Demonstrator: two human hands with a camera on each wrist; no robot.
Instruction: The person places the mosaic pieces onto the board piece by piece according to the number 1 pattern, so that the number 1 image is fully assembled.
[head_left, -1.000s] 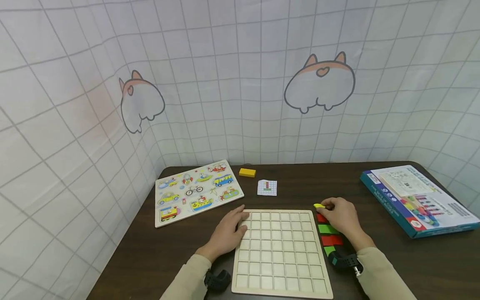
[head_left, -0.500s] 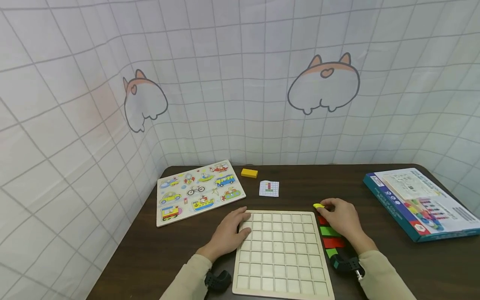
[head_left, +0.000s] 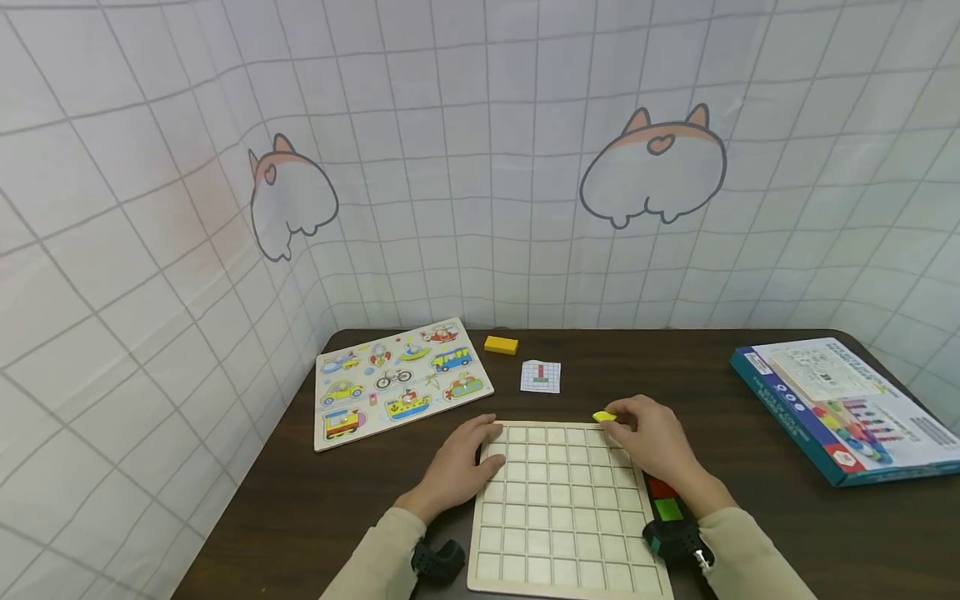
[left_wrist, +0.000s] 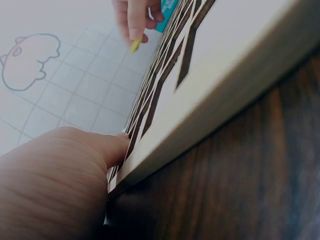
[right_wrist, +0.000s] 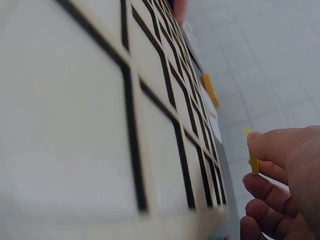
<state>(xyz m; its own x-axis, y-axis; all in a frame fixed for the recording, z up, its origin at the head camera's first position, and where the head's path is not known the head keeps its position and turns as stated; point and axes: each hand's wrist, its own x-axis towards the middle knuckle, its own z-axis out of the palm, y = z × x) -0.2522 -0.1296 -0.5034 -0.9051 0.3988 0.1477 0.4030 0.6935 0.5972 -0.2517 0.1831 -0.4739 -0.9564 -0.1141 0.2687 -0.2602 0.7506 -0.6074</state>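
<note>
A square wooden grid board (head_left: 558, 500) lies on the dark table before the person. The left hand (head_left: 457, 467) rests at the board's upper left edge, its thumb over the grid and its fingers relaxed along the side. Between thumb and fingertips the right hand (head_left: 652, 442) pinches a small flat yellow tile (head_left: 603, 417), over the board's top right corner. In the right wrist view the yellow tile (right_wrist: 252, 152) stands on edge in the pinch. Beside the board's right edge lie a red tile (head_left: 660, 489) and a green tile (head_left: 667, 510), with others hidden under the right hand.
A puzzle board (head_left: 405, 383) with vehicle pictures lies at the back left. Near it are a yellow block (head_left: 501, 345) and a small paper card (head_left: 540, 377) with a coloured grid pattern. A flat teal box (head_left: 847, 408) lies at the right.
The right hand has moved left with the yellow tile, from above the row of coloured tiles to the board's top right corner. The left hand stays on the board's edge.
</note>
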